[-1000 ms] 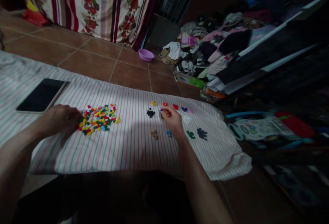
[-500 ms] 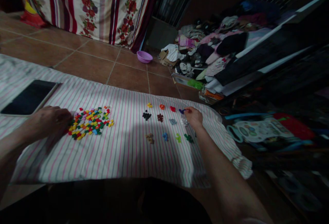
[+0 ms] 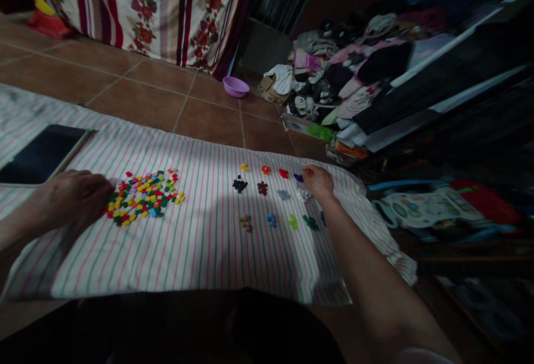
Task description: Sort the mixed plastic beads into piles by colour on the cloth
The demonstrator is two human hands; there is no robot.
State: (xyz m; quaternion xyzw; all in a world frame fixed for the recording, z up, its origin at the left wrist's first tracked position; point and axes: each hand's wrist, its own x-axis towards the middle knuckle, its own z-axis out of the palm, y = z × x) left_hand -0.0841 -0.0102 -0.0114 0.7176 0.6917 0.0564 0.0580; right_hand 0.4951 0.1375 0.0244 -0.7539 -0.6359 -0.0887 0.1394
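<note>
My left hand (image 3: 85, 190) rests with curled fingers at the left edge of a mixed pile of small coloured pieces (image 3: 146, 197); what its fingertips hold, if anything, is hidden. My right hand (image 3: 317, 180) has its fingers pressed together beside the small purple pile (image 3: 297, 177). Whether a piece is between those fingertips is too small to tell. Close by lie the white pile (image 3: 303, 195), the red pile (image 3: 283, 173) and the grey pile (image 3: 284, 195). Nearer me are blue (image 3: 271, 220), light green (image 3: 292, 221) and dark green (image 3: 310, 222) piles.
A dark tablet (image 3: 44, 154) lies on the striped cloth (image 3: 200, 241) at the left. Yellow (image 3: 245, 167), orange (image 3: 266, 170), black (image 3: 239, 185), brown (image 3: 262, 188) and tan (image 3: 245, 222) piles stand mid-cloth. Beyond are a purple basin (image 3: 236, 87) and heaped clothes (image 3: 329, 69).
My right hand has shifted slightly off the purple pile, to the right and away from me. The left hand stays at the mixed pile. The view has tilted a little.
</note>
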